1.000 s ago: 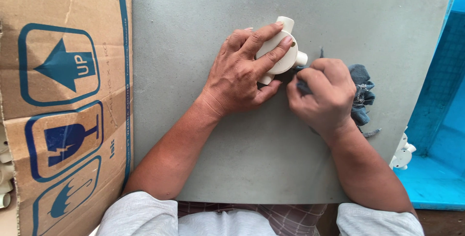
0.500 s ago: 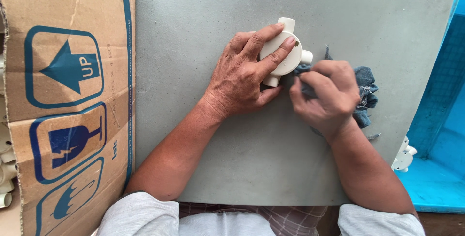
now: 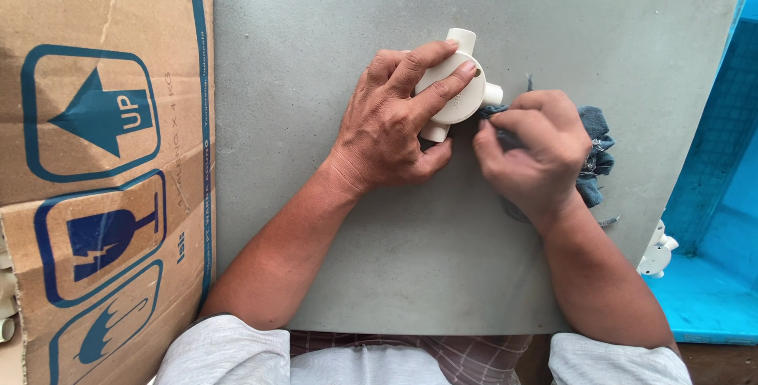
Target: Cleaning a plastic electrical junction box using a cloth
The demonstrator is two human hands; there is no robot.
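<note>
From my head camera, looking straight down, I see a flat grey tabletop (image 3: 316, 274) filling most of the frame. A little above the middle of the picture lies a round cream-white plastic junction box with short pipe stubs (image 3: 456, 85); one stub points toward the top of the frame, one toward the right and one toward the bottom. My left hand (image 3: 395, 128) lies over its left side, fingers curled across the round lid and thumb tucked below, pressing the box down on the table. My right hand (image 3: 537, 152), just right of centre, is closed around a crumpled piece of dark blue-grey cloth (image 3: 596, 144), and the pinched fingertips push a corner of that cloth against the box's right-hand stub. Most of the cloth bunches out from under my hand toward the right of the frame, resting on the table.

Along the whole left edge of the picture sits a brown cardboard carton with blue handling symbols (image 3: 103, 180), touching the table's edge. At the right edge there is a bright blue plastic crate (image 3: 714, 274), and at the lower right, between table and crate, a small white plastic fitting (image 3: 657, 249) pokes out. My pale sleeves (image 3: 229, 353) show along the bottom.
</note>
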